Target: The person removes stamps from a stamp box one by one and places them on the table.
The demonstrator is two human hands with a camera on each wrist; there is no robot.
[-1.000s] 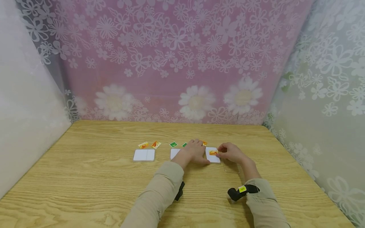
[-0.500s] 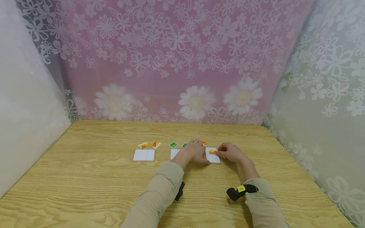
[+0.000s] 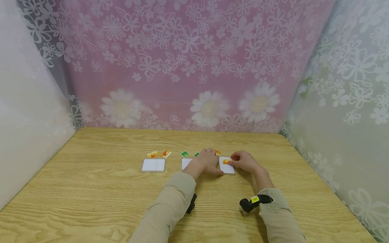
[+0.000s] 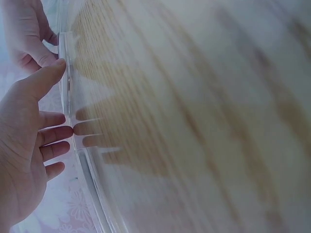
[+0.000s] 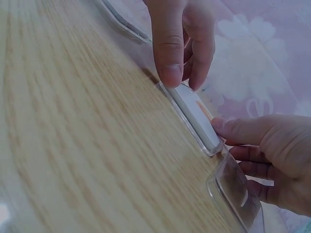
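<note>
A white, clear-edged flat case (image 3: 227, 169) lies between the two hands, a small orange-and-yellow picture card (image 3: 226, 161) on its upper part. My right hand (image 3: 247, 162) pinches the card's right edge with thumb and fingertips. My left hand (image 3: 207, 162) lies with fingers extended, its thumb touching the case's near left corner. In the right wrist view the left thumb (image 5: 171, 73) rests on one end of the case (image 5: 194, 116), and the right thumb (image 5: 226, 127) reaches the other. A clear lid (image 5: 238, 191) hangs open beside the right fingers.
Another white case (image 3: 186, 163) sits partly under the left wrist; a third case (image 3: 149, 165) is farther left. Behind them lie small yellow-orange cards (image 3: 153, 154) and green cards (image 3: 184, 154). Floral curtains (image 3: 206, 67) enclose the wooden table (image 3: 100, 189).
My right hand and forearm have shifted slightly left, bringing the fingertips farther over the orange-and-yellow card. The left hand has stayed in place.
</note>
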